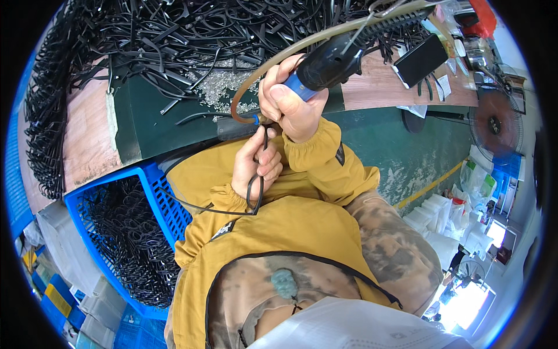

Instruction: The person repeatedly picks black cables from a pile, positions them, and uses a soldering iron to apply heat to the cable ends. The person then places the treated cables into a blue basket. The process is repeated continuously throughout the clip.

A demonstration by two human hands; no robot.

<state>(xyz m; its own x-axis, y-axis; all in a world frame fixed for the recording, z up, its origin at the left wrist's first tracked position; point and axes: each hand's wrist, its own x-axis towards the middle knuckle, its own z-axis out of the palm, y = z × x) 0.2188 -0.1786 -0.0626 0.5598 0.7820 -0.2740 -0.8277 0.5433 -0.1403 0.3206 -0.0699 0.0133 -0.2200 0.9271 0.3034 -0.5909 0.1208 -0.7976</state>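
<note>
My right hand [290, 98] grips the blue body of a black-and-blue handheld power tool [327, 65]; a tan hose [279, 54] curves from above to a fitting near its lower end. Just below that end, my left hand [257, 165] pinches a thin black strap [260, 192], whose loop hangs over the wrist and sleeve. What the tool's tip touches is hidden by my fingers. Many small silvery metal pins [218, 87] lie on the dark green mat [152, 118] beyond my hands, with a large heap of black straps [174, 35] behind them.
A blue plastic basket [150, 187] full of black straps stands at the left, and more straps hang over the table's left end. A smartphone [420, 61] and pliers [425, 89] lie on the wooden tabletop [370, 83] at the right. Beyond stands a fan [495, 124].
</note>
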